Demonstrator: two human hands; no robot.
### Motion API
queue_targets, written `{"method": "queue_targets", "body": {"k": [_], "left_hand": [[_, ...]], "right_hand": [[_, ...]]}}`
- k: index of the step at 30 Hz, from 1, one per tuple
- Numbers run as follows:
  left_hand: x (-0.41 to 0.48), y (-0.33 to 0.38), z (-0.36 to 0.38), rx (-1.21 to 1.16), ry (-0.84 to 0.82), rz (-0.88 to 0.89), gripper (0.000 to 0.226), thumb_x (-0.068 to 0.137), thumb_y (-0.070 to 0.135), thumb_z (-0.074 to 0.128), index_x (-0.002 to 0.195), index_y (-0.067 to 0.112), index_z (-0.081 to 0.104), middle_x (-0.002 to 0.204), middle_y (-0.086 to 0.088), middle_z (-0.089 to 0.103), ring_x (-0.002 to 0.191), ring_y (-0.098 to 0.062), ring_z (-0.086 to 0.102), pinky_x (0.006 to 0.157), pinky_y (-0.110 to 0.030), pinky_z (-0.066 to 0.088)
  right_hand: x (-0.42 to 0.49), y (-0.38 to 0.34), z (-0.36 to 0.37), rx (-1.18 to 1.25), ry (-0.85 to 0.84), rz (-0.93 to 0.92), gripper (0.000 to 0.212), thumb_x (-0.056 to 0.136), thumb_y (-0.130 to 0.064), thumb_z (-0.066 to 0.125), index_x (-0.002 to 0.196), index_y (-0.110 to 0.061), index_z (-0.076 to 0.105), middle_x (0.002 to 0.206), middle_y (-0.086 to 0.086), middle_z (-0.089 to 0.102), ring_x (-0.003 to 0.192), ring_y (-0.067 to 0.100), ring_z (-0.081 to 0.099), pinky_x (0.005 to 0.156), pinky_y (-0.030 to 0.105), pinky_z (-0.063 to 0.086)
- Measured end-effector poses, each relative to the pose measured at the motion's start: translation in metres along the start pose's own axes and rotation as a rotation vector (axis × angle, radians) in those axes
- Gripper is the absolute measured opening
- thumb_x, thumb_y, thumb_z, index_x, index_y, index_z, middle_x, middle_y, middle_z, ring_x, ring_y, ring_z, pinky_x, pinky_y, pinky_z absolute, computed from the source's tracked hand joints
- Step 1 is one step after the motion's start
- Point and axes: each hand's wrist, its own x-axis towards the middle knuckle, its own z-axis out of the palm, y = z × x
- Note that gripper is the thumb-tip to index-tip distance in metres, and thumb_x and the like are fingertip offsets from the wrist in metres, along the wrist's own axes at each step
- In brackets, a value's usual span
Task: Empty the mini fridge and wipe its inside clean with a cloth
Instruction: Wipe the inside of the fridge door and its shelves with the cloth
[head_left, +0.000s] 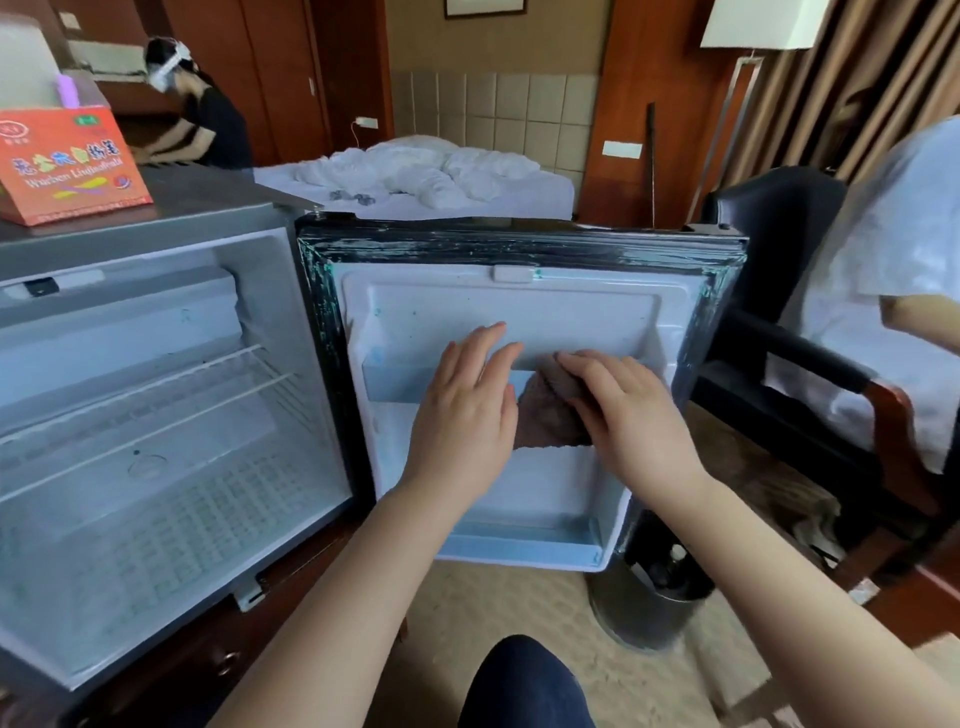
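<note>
The mini fridge (156, 395) stands open on the left, its white inside holding only a wire shelf (171, 384). Its door (519, 312) swings wide to the right, inner side facing me, with a shelf rail across the middle. A brown cloth (545, 415) lies against that rail. My right hand (623, 410) holds the cloth, fingers curled over its top edge. Beside the cloth, my left hand (467, 410) rests flat on the door liner with straight fingers.
An orange carton (67, 166) sits on the fridge top. A dark bin (649, 597) stands under the door's lower right corner. A black armchair (810, 364) with a seated person is at right. Behind are a bed (426, 176) and another person at a desk.
</note>
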Motion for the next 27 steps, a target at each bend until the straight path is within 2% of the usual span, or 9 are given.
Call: {"method": "queue_targets", "body": {"k": [3,6,9,14,17,19,21,24,27], "left_hand": [[0.003,0.011,0.016,0.015,-0.020,0.072,0.036,0.087,0.015,0.039,0.109,0.006,0.065,0.118,-0.008,0.063,0.111,-0.026,0.056,0.107,-0.041,0.033],[0.002,0.007,0.018,-0.002,-0.063,0.117,0.036,0.085,0.013,0.038,0.106,0.006,0.066,0.107,-0.007,0.067,0.102,-0.020,0.055,0.109,-0.035,0.022],[0.003,-0.007,0.002,-0.008,-0.105,0.120,0.037,0.088,0.016,0.038,0.106,0.002,0.066,0.108,-0.012,0.067,0.105,-0.023,0.055,0.105,-0.031,0.026],[-0.003,-0.041,-0.022,0.128,-0.100,0.050,0.038,0.092,0.020,0.038,0.108,0.002,0.067,0.105,-0.012,0.068,0.099,-0.033,0.061,0.091,-0.036,0.040],[-0.023,-0.040,-0.027,0.165,0.057,0.052,0.032,0.094,0.008,0.044,0.118,-0.001,0.062,0.122,-0.014,0.062,0.115,-0.030,0.055,0.104,-0.037,0.040],[-0.054,-0.039,-0.023,0.153,0.137,0.076,0.029,0.091,-0.001,0.047,0.115,-0.002,0.063,0.121,-0.014,0.061,0.114,-0.028,0.054,0.103,-0.039,0.042],[-0.095,-0.045,-0.013,0.121,0.074,0.054,0.027,0.090,0.001,0.046,0.109,0.001,0.066,0.114,-0.010,0.063,0.108,-0.025,0.057,0.098,-0.039,0.046],[-0.145,-0.067,0.006,0.075,-0.135,-0.060,0.029,0.091,0.013,0.042,0.104,0.009,0.067,0.108,0.000,0.064,0.104,-0.016,0.056,0.090,-0.033,0.048],[-0.174,-0.083,0.023,0.010,-0.221,-0.230,0.029,0.090,0.019,0.042,0.102,0.012,0.067,0.105,0.003,0.064,0.102,-0.010,0.052,0.086,-0.023,0.045]], "right_hand": [[-0.022,0.010,-0.018,0.041,0.057,-0.122,0.028,0.092,-0.004,0.057,0.119,0.000,0.063,0.130,0.016,0.057,0.117,0.033,0.054,0.102,0.042,0.042],[-0.047,0.013,-0.025,-0.022,0.166,-0.148,0.027,0.086,0.005,0.062,0.112,0.001,0.068,0.124,0.021,0.059,0.117,0.038,0.053,0.105,0.045,0.040],[-0.068,0.012,-0.024,-0.095,0.248,-0.052,0.022,0.087,-0.001,0.060,0.106,-0.005,0.071,0.113,0.021,0.060,0.105,0.037,0.052,0.101,0.036,0.037],[-0.083,-0.002,-0.015,-0.002,0.231,0.090,0.021,0.087,-0.006,0.056,0.100,-0.003,0.072,0.106,0.014,0.054,0.096,0.032,0.049,0.096,0.020,0.031],[-0.101,-0.010,0.009,0.075,0.104,0.130,0.018,0.085,-0.005,0.063,0.101,-0.006,0.071,0.105,0.013,0.056,0.096,0.030,0.050,0.088,0.025,0.037],[-0.124,-0.014,0.035,0.109,-0.039,0.180,0.024,0.077,-0.003,0.075,0.099,-0.009,0.071,0.105,0.007,0.055,0.096,0.027,0.051,0.082,0.026,0.042],[-0.147,-0.018,0.059,0.099,-0.183,0.230,0.032,0.066,-0.005,0.084,0.094,-0.013,0.071,0.104,0.002,0.056,0.094,0.023,0.053,0.071,0.027,0.049],[-0.163,-0.026,0.081,0.048,-0.341,0.260,0.041,0.052,-0.011,0.090,0.085,-0.017,0.068,0.098,0.001,0.064,0.084,0.023,0.062,0.059,0.026,0.052],[-0.159,-0.026,0.093,-0.040,-0.401,0.291,0.045,0.047,-0.009,0.090,0.080,-0.015,0.061,0.075,-0.002,0.065,0.067,0.024,0.061,0.051,0.026,0.047]]}}
